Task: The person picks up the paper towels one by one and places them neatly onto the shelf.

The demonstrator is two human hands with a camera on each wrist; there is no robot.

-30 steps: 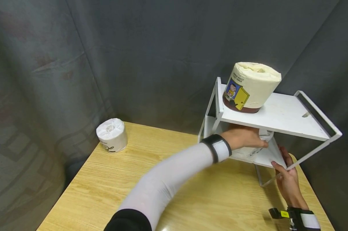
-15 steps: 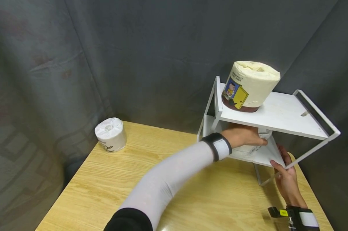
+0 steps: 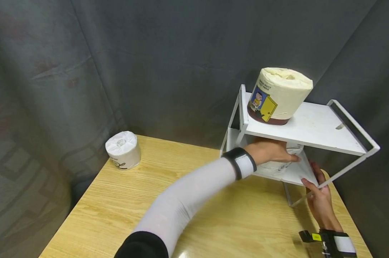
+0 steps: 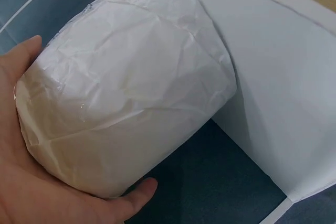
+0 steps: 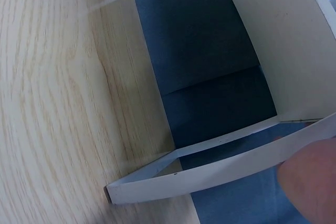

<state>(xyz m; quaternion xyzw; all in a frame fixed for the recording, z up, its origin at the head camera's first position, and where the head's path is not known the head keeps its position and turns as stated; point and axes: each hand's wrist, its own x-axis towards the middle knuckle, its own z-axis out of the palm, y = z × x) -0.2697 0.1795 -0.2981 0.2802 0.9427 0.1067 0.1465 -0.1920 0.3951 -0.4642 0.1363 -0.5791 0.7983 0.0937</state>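
At the lower right of the head view, the right hand (image 3: 320,200) grips the front corner of the white two-tier rack (image 3: 313,125), fingers curled up onto the edge of the lower shelf; most of the palm is turned away. In the right wrist view only a blurred fingertip (image 5: 310,177) shows at the lower right, pressed against a white frame bar, with the wooden table (image 5: 58,93) filling the left.

Further in, the left hand (image 3: 272,150) reaches under the upper shelf at centre right and holds a white wrapped toilet roll (image 3: 279,165) on the lower shelf. From the head view the roll is largely hidden by the hand and the shelf above. The left wrist view shows it plainly: a plump cylinder in crinkled, slightly glossy white wrapping (image 4: 126,93), lying tilted, fingers and thumb curled around its near end, its far end against the white shelf board.

On the upper shelf stands a cream roll (image 3: 279,95), upright, with a cartoon figure and a yellow door printed on it.

At centre left, near the table's far edge against the dark curtain (image 3: 149,53), stands another white roll (image 3: 123,149); its print is too small to read.
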